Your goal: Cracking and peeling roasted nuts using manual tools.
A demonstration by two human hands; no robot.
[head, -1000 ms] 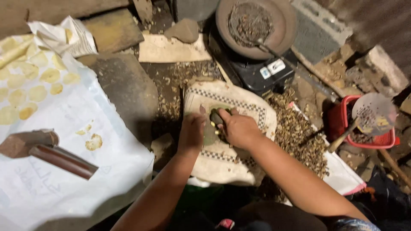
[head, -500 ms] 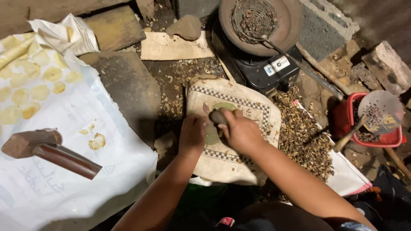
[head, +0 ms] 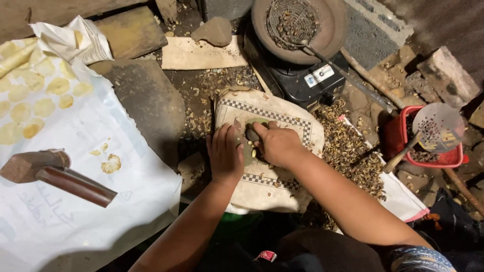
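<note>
White sheet (head: 85,166) fills the 9 o'clock side, pale yellow flattened discs (head: 35,95) on its far end, wooden mallet (head: 55,176) lying on it. Dark flat stone slab (head: 148,100) between sheet and centre. Cream sack with checkered border (head: 282,186) at centre, covering a block. Black burner (head: 302,75) at 12 o'clock carrying a round pan (head: 335,30) with a wire basket (head: 292,20) inside. Loose shell litter (head: 353,151) at 3 o'clock beside sack. Red basket (head: 403,136) at 3 o'clock edge, perforated skimmer (head: 436,126) over it. Both forearms reach in from 6 o'clock, converging on the sack. Left hand (head: 225,156) palm down, fingers together, flat on sack, nothing gripped. Right hand (head: 277,143) clenched around a small dark stone (head: 251,133), stone just at sack surface, touching left fingertips' side. Small pale nuts (head: 253,150) under right knuckles, between the hands.
</note>
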